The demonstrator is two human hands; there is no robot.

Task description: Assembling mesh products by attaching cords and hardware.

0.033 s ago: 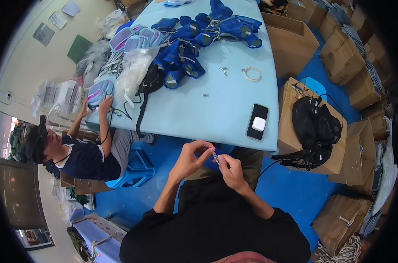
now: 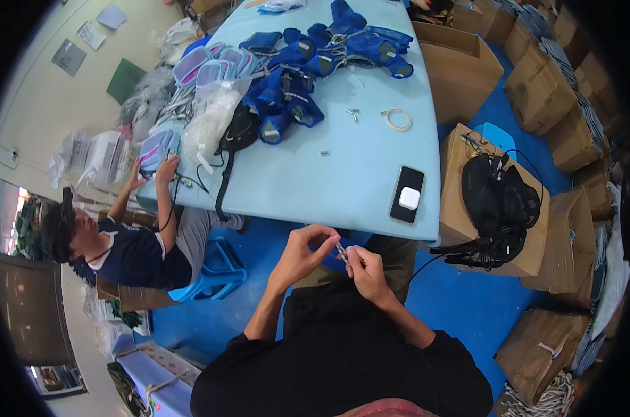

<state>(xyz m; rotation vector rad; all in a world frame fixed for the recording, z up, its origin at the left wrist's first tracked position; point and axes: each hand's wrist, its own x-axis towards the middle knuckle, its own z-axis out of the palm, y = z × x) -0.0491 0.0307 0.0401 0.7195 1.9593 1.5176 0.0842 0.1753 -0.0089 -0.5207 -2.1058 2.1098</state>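
Just off the table's front edge, a small thin silvery-and-dark piece is pinched between the fingers of both my hands. Its exact kind is too small to make out. My left hand grips its upper end with the thumb against the fingers. Lower and to the right, my right hand pinches its other end. On the light blue table ahead lie a tiny metal piece, a few small silvery parts and a coil of pale cord.
A phone with a white case on it lies by the table's right corner. Blue mesh bags are heaped farther back. At the left, a seated person handles a light blue pouch. Black bags rest on a carton at right.
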